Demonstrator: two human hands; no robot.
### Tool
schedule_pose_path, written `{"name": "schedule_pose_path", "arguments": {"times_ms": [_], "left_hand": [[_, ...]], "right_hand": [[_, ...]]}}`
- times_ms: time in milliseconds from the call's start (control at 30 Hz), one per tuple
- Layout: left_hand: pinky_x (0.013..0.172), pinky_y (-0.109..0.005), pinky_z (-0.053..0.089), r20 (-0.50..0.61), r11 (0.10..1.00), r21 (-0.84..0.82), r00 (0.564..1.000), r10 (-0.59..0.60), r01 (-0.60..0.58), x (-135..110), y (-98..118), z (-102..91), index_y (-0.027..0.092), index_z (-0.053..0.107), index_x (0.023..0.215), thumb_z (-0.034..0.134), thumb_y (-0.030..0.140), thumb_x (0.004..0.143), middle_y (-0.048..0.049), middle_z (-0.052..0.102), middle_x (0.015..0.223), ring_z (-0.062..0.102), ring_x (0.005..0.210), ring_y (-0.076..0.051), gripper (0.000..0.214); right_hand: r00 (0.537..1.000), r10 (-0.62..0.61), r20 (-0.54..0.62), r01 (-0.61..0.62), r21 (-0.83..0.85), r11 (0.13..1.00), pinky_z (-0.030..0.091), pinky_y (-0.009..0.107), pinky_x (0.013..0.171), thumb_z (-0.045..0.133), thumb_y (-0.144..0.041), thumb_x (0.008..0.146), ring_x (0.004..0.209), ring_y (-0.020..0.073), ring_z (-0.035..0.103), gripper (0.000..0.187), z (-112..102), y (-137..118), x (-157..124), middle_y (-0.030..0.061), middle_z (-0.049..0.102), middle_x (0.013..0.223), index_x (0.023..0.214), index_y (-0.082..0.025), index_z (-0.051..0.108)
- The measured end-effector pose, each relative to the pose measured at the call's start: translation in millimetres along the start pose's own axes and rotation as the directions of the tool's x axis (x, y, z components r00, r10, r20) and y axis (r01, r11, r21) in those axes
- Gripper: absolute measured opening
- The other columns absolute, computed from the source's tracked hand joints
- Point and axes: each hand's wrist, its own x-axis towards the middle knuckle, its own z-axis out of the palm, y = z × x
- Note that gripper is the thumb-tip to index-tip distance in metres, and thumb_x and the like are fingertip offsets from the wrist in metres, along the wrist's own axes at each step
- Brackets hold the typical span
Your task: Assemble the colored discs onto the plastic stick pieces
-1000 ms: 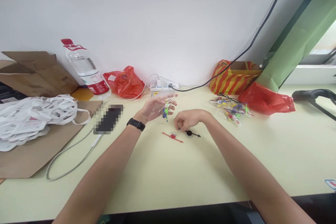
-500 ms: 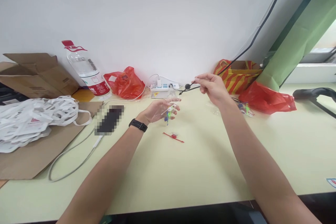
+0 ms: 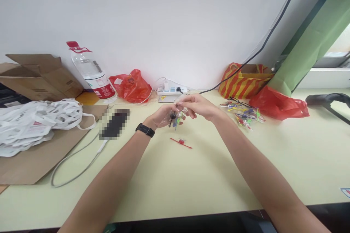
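Note:
My left hand (image 3: 163,115) is closed around a small clear plastic bag (image 3: 181,113) with blue and green plastic pieces in it. A thin black arrow-shaped piece with a round disc (image 3: 172,115) hangs at the bag's mouth, tip down; whether it is inside or in front of the film cannot be made out. The thumb and fingers of my right hand (image 3: 197,106) pinch at its upper end, close against my left fingertips. On the table below both hands lies a red arrow-shaped piece (image 3: 181,142) with a round red part.
Several bagged colourful pieces (image 3: 243,114) lie to the right, beside a red plastic bag (image 3: 279,102) and a striped bag (image 3: 243,80). Behind my hands stands a power strip (image 3: 172,90). A phone (image 3: 113,125) with its cable, white straps (image 3: 41,123) and a large bottle (image 3: 95,76) are left.
My right hand has moved left and down, bringing the black piece from mid-air to the clear bag in my left hand. The bagged pieces on the right are now uncovered.

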Motion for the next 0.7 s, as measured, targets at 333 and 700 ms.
{"name": "schedule_pose_path", "arguments": {"times_ms": [333, 700], "left_hand": [[0.084, -0.041, 0.057, 0.053, 0.994, -0.084, 0.996, 0.078, -0.073, -3.0, 2.9, -14.9, 0.017, 0.060, 0.142, 0.058, 0.027, 0.079, -0.0136, 0.073, 0.113, 0.069, 0.095, -0.026, 0.064], [0.077, -0.043, 0.061, -0.220, 0.956, -0.256, 0.971, 0.090, -0.147, -7.8, -5.2, -42.7, 0.010, 0.056, 0.142, 0.055, 0.039, 0.083, -0.0145, 0.077, 0.097, 0.075, 0.081, -0.028, 0.066]], "right_hand": [[0.880, -0.339, -0.333, 0.213, -0.360, 0.908, 0.044, 0.025, 0.060, 0.068, -0.040, 0.089, 0.067, 0.0139, 0.058, 0.028, -12.8, -13.6, -4.4, 0.0021, 0.067, 0.074, 0.074, -0.017, 0.065], [0.755, 0.392, 0.525, 0.140, -0.714, 0.687, 0.042, 0.025, 0.058, 0.082, -0.029, 0.075, 0.070, 0.0155, 0.061, 0.015, 50.9, 31.0, 1.9, 0.0009, 0.073, 0.082, 0.077, -0.018, 0.072]]}}
